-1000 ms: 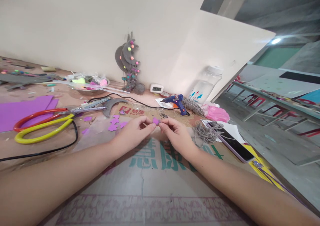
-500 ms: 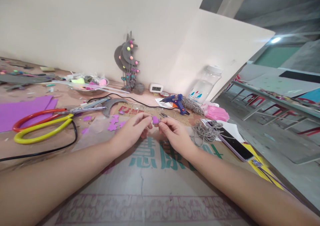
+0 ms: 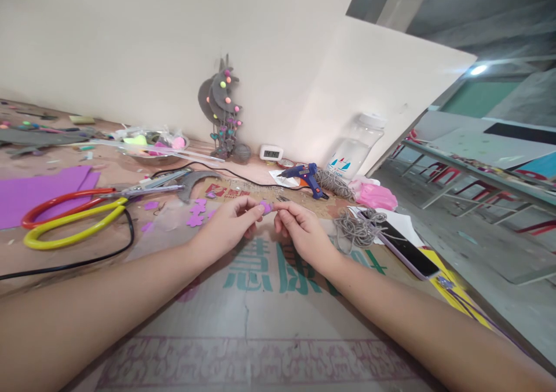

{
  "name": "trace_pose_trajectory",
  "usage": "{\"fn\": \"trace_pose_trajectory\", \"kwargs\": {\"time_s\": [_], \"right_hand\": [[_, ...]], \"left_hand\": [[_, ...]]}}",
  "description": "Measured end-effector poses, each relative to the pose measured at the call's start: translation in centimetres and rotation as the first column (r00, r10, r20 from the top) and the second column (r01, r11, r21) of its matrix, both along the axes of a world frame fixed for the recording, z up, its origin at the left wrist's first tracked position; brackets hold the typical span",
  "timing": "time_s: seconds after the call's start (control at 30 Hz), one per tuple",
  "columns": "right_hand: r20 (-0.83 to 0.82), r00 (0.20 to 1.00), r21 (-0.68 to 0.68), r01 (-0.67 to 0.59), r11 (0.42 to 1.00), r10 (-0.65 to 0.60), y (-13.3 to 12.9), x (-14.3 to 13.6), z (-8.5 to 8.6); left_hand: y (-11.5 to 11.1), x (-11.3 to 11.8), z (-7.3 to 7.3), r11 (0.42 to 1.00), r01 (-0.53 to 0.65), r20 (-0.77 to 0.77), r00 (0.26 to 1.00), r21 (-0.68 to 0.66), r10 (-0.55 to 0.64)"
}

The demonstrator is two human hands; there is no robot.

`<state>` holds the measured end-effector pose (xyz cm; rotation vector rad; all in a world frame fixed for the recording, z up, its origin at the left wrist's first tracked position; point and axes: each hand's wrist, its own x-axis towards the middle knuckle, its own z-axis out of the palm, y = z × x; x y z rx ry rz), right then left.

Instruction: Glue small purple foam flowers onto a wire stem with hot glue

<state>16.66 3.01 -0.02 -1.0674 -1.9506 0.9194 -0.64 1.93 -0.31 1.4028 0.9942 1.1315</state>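
Between the thumb and forefinger of my left hand [image 3: 232, 223] is a small purple craft-foam cutout [image 3: 266, 207], its far edge sticking out past the fingertips. My right hand [image 3: 302, 230] is closed in a pinch just to the right of it. The fingertips almost touch the cutout, and whatever they hold is too small to make out. Both hands are raised a little over a printed cardboard sheet [image 3: 256, 317]. More purple cutouts [image 3: 195, 219] lie to the left of my left hand on a translucent sheet.
Red-and-yellow-handled scissors [image 3: 73, 221] and purple foam sheets [image 3: 35, 192] lie left. A blue glue gun [image 3: 309, 179] with a black cord stands behind the hands. On the right are grey cord [image 3: 358, 227], a phone [image 3: 410, 250] and a water bottle [image 3: 356, 146]. A decorated grey moon [image 3: 221, 102] leans against the wall.
The purple cutout has turned and shifted slightly left, deeper into my left fingertips. My right fingertips have changed their pinch a little and stay close by.
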Motion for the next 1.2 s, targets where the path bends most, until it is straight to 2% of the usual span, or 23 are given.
{"fn": "trace_pose_trajectory", "kwargs": {"time_s": [0.2,0.6,1.0,1.2], "right_hand": [[-0.140,0.989,-0.051,0.037,0.998,-0.044,0.04,-0.06,0.06],[-0.112,0.991,-0.067,0.065,0.996,-0.072,-0.06,-0.16,0.23],[-0.054,0.998,-0.010,0.019,1.000,-0.020,-0.04,0.14,-0.11],[-0.122,0.989,0.078,0.096,0.992,-0.086,0.12,-0.01,-0.03]], "left_hand": [[-0.03,0.04,-0.05,0.999,-0.029,0.035,0.999,-0.016,0.030],[-0.05,0.05,0.01,0.999,-0.035,0.032,0.999,-0.022,0.035],[-0.09,0.13,0.15,0.999,-0.029,-0.005,1.000,-0.015,0.029],[-0.16,0.14,0.14,0.999,-0.036,-0.016,0.999,-0.017,0.035]]}}
